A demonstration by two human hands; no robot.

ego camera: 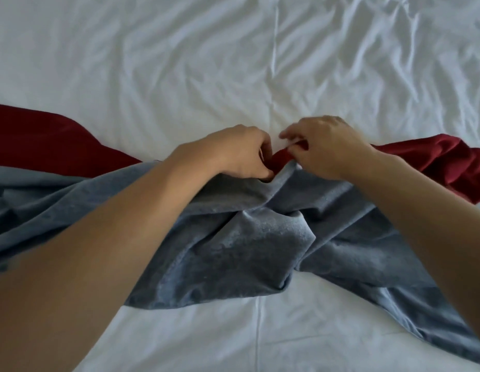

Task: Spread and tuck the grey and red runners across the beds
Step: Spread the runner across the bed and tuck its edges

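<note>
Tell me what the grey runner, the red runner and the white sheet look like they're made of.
The bunched grey fabric runner looks like velvet or chenille: a soft nap catching light in pale patches. The crumpled red fabric runner looks like smoother woven cloth with a slight sheen, possibly satin. The wrinkled white bed sheet looks like thin cotton or a blend, with fine creases.

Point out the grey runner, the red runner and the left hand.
grey runner (249, 245): head view, on its bunched middle fold.
red runner (45, 140): head view, on the flat stretch at the left.
left hand (241, 151): head view, on the back of the hand.
</note>
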